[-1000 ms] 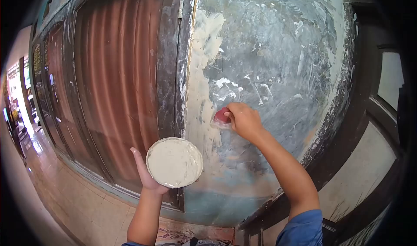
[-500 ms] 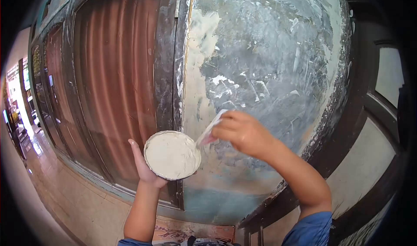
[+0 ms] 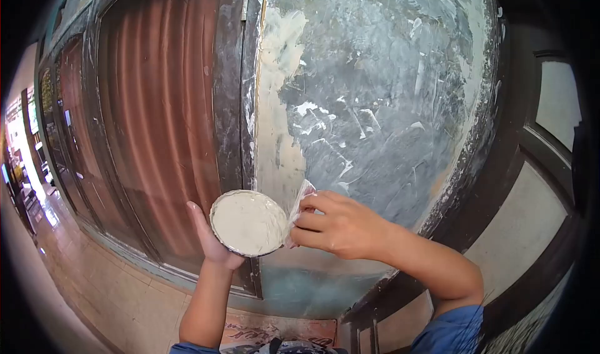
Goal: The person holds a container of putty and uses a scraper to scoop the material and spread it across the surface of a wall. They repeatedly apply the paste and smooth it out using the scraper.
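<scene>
My left hand (image 3: 215, 249) supports a round tub (image 3: 251, 255) from below and the side, with its thumb stretched up along the left. Smooth off-white putty (image 3: 245, 221) fills the tub close to its rim. In my right hand (image 3: 340, 228) is a thin, flat scraper (image 3: 305, 191), whitish and pink and smeared with putty. Its edge is right at the tub's right rim, and my fingers cover much of it. Both hands are in front of the lower wall.
Ahead stands a grey wall panel (image 3: 375, 104) with white putty streaks and a cream strip along its left. A dark-framed glass door with a reddish-brown curtain (image 3: 162, 104) is at left. Dark panelled woodwork (image 3: 519, 185) is at right. Tiled floor (image 3: 119, 291) runs along the left.
My right hand has moved down and turned, bringing the scraper from a slant above the rim to upright along the tub's right side. The tub stays nearly in place; the view has shifted slightly.
</scene>
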